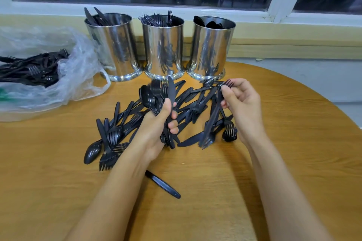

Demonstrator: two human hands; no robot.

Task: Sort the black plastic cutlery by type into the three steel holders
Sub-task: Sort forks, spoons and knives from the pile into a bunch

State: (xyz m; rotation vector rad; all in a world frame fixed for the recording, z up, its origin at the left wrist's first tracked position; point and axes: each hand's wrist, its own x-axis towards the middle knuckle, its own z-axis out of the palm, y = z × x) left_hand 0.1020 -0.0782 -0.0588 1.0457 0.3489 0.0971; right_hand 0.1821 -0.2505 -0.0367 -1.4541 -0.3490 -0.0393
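Head view shows the left hand (156, 125) closed round a mixed bundle (156, 96) of black spoons, forks and a knife held upright over the loose pile (188, 103) on the wooden table (58, 191), while the right hand (242, 103) pinches a few forks (215, 111) between thumb and fingers. At the far edge stand three steel holders: the left holder (115, 45) has knives, the middle holder (163, 45) forks, the right holder (211, 45) spoons. A plastic bag (74, 68) with more cutlery lies far left, and one knife (162, 184) lies alone nearer.

Both hands, left (156, 123) and right (242, 107), grip black cutlery (117, 133).
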